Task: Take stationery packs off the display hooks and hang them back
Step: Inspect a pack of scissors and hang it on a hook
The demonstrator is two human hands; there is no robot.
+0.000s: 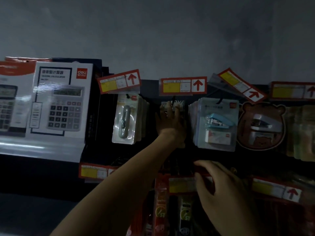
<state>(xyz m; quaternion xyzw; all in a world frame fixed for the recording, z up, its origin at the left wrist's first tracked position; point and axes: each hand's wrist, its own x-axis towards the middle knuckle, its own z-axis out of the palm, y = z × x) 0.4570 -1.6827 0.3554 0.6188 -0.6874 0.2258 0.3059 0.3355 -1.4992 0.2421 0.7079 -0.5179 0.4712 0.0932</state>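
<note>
Head: pack (173, 105) behind left hand (170, 122)

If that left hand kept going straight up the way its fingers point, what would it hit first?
The left hand already touches the dark pack hanging in the middle. Going straight on upward, it would likely meet the red price label just above, though depth is hard to judge in this dim picture.

A bare grey wall (153, 28) rises in dim light above the dark display rack (152, 89).

Glossy clear plastic blister pack (216, 123); shiny cardboard calculator box (59, 99); matt wall (170, 31).
</note>
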